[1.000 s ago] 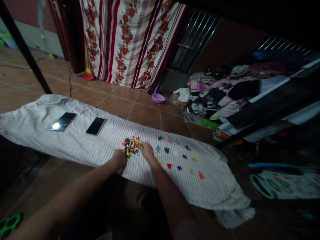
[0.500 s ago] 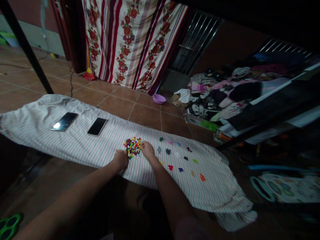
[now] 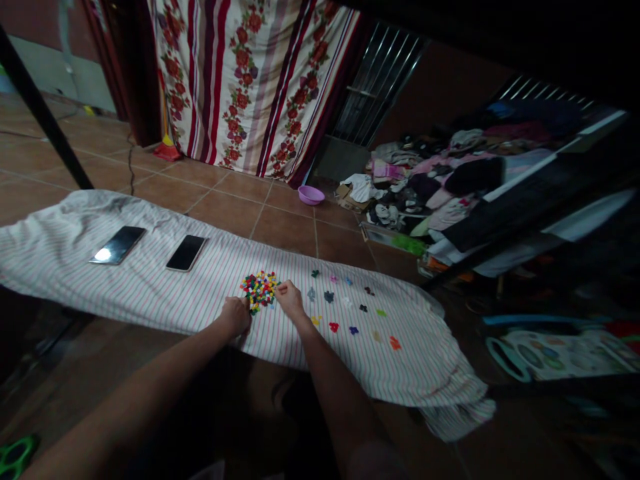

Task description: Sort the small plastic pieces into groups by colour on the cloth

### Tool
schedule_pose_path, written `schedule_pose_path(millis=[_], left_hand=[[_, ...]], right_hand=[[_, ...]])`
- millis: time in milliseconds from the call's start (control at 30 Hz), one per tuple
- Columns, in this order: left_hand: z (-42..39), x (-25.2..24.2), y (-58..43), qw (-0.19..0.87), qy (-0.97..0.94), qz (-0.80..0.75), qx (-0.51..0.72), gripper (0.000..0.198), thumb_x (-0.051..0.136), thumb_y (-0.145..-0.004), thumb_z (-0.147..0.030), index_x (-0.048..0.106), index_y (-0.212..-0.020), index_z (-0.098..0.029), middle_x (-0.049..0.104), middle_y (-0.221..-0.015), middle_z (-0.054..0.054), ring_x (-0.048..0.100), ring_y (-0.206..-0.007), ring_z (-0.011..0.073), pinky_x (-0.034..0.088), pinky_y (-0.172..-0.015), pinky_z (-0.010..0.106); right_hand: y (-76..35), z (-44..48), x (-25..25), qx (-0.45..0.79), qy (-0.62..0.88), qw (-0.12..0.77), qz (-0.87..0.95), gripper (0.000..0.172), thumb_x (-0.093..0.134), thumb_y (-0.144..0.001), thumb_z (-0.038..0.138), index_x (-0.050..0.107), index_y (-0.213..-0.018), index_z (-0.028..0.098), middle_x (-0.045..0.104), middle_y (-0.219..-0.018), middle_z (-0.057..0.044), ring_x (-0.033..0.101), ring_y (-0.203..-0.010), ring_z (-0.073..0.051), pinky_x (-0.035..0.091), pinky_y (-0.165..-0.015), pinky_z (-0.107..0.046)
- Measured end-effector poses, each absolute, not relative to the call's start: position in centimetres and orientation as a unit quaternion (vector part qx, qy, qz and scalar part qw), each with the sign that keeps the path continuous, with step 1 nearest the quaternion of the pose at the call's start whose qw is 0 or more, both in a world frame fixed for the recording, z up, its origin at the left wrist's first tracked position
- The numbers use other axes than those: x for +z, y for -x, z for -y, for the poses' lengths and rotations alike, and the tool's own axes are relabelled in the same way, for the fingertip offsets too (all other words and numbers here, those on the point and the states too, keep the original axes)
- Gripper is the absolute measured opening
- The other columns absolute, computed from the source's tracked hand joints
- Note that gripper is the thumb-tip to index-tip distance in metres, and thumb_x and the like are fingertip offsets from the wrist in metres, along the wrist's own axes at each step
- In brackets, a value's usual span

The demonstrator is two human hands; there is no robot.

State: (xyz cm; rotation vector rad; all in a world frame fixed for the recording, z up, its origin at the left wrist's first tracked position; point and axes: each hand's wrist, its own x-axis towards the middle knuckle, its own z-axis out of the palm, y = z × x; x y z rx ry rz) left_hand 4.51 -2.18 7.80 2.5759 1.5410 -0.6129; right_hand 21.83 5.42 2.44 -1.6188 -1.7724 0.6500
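Note:
A mixed heap of tiny coloured pieces lies on a striped cloth. At the heap's near left edge is my left hand, its fingers curled in and partly hidden. My right hand is at the right edge, thumb and fingertips pinched together; anything between them is too small to make out. To the right, small one-colour clusters sit in rough rows, among them a red cluster, a dark blue cluster, an orange cluster, a yellow cluster and a dark grey cluster.
Two phones, a shiny one and a dark one, lie on the cloth at left. Beyond it are a purple basin, a floral curtain and a clothes pile. A dark pole slants at left.
The whole view has shifted slightly, so things appear further left. My right hand has drawn back a little from the heap; my left hand stays at its edge.

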Motion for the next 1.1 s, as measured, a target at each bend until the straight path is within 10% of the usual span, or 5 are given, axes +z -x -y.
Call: schedule_pose_path(millis=[1100], left_hand=[[2.0, 7.9, -4.1, 0.061, -0.834, -0.512, -0.196, 0.031, 0.052, -0.082, -0.023, 0.068, -0.105, -0.01, 0.062, -0.111, 0.022, 0.062, -0.098, 0.0326, 0.048, -0.073, 0.04]], right_hand=[[-40.7, 2.1, 1.7, 0.006, 0.711, 0.42, 0.564, 0.025, 0.044, -0.078, 0.025, 0.065, -0.085, 0.016, 0.066, -0.083, -0.01, 0.059, -0.079, -0.02, 0.048, -0.078, -0.033]])
